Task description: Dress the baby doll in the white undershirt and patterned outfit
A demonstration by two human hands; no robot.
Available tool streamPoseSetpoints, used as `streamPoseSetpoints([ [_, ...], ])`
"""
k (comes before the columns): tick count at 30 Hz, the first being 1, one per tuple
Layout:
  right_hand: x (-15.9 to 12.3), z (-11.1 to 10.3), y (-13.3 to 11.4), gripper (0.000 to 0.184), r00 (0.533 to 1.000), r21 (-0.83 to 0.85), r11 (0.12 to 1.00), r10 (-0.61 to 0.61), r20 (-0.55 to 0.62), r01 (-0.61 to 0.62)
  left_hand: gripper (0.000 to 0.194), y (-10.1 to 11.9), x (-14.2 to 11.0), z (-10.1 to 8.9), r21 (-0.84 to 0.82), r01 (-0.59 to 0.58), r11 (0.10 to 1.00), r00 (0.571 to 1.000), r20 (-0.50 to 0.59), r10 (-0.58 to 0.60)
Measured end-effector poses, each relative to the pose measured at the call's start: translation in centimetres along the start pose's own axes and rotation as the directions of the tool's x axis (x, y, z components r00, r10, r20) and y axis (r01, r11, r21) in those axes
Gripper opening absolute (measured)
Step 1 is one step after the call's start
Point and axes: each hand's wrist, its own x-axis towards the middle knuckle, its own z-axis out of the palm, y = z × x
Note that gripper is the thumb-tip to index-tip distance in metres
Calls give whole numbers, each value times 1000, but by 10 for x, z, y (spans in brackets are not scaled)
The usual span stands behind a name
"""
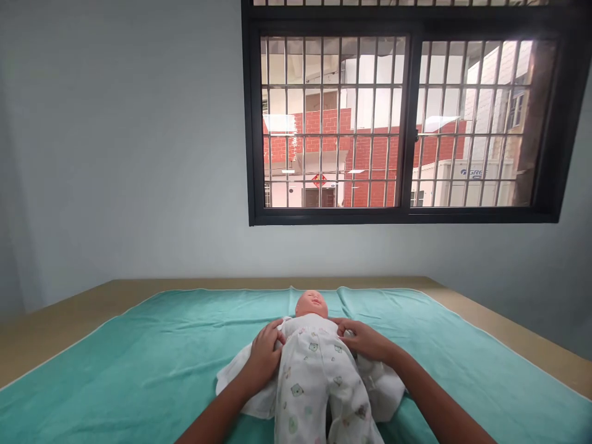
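A baby doll (311,303) lies on its back on a green cloth (139,357), head away from me. It wears white patterned baby pants (314,376), and a white garment (383,388) is spread under it. My left hand (265,357) rests on the doll's left side, fingers curled onto the waistband near the chest. My right hand (363,341) lies on the other side, fingers pinched at the top of the pants.
The green cloth covers a tan table (55,320) set against a pale wall. A barred, black-framed window (402,123) is above the table's far edge, with brick buildings outside.
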Motion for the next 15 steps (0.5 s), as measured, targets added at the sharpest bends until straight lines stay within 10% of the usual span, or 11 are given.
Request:
streamPoseSetpoints([
  [9, 15, 24, 27, 29, 894, -194, 965, 73, -443, -174, 22, -13, 4, 16, -11, 25, 1000, 970, -240, -27],
  [15, 9, 40, 23, 26, 853, -226, 948, 77, -517, -222, 16, -16, -1, 23, 102, -43, 994, 963, -261, 68],
])
